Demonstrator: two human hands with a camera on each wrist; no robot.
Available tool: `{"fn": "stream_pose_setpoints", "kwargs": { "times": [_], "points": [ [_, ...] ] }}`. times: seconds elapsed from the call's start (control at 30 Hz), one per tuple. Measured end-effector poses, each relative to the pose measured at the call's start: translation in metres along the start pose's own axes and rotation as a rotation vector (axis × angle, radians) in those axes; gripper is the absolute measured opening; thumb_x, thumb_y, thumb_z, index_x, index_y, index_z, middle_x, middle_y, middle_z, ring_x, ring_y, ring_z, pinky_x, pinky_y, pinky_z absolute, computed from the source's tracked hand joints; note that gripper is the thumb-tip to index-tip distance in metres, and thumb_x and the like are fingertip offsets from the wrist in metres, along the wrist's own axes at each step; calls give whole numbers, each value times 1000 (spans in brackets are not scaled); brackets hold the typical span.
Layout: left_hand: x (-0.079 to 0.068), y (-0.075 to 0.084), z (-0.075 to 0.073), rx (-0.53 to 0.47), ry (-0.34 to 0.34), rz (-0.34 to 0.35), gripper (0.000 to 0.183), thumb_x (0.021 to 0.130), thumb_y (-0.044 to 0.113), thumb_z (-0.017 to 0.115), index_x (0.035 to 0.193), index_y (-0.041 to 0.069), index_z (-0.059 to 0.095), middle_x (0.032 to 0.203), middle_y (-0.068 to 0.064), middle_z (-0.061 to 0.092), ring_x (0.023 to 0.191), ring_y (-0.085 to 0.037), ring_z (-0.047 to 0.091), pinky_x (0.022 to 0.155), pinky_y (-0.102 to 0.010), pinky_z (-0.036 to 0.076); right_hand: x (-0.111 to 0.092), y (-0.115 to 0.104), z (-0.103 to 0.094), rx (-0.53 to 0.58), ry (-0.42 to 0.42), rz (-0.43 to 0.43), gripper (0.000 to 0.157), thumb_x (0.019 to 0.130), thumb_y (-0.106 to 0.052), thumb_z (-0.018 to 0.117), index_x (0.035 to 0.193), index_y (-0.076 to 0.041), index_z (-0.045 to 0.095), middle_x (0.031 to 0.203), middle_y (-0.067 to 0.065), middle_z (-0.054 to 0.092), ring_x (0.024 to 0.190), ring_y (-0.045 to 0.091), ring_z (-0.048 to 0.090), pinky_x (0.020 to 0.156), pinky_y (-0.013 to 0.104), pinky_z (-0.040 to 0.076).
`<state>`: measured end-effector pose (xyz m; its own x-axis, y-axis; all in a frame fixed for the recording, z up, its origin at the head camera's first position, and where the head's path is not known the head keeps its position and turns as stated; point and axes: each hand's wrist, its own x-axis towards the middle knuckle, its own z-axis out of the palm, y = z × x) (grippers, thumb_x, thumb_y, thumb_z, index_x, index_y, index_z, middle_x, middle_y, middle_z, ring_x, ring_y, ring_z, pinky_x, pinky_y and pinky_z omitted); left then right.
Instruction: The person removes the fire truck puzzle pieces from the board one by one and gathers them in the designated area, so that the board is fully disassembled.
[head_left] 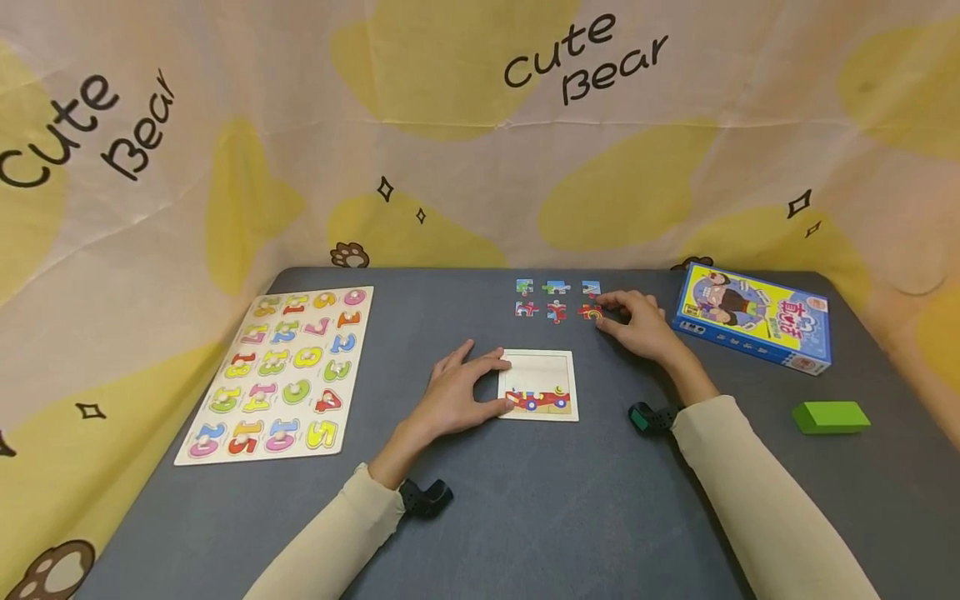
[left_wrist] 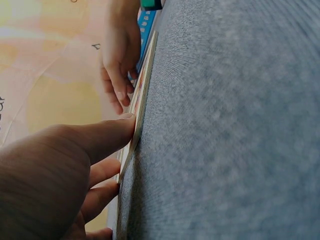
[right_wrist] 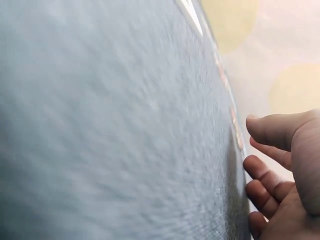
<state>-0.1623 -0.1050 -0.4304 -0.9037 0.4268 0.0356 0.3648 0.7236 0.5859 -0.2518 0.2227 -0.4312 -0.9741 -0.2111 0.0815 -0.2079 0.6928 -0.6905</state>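
Observation:
A small wooden jigsaw tray lies mid-table, its lower part filled with pieces of a red vehicle picture. Along its left edge my left hand rests, thumb and index finger on the frame and spread apart. Behind the tray, loose jigsaw pieces lie in two short rows. My right hand is at their right end, its thumb and index finger spread beside a red piece. In the right wrist view, the thumb and fingertips stand apart with nothing visible between them.
At the left lies a wooden number board with colourful knobbed numerals. A blue and yellow box is at the back right, with a green block nearer on that side. A printed cloth hangs behind the grey table.

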Motion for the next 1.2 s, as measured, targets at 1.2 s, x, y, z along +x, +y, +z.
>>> {"fn": "stream_pose_setpoints", "kwargs": {
  "times": [1.2],
  "points": [
    [0, 4, -3, 76, -16, 35, 53, 85, 40, 80, 132, 19, 67, 153, -3, 54, 155, -42, 25, 121, -65, 16, -43, -50, 25, -106, -210, -256, 37, 90, -21, 76, 127, -14, 71, 116, 9, 66, 105, 26, 45, 82, 44, 24]
  ]
}}
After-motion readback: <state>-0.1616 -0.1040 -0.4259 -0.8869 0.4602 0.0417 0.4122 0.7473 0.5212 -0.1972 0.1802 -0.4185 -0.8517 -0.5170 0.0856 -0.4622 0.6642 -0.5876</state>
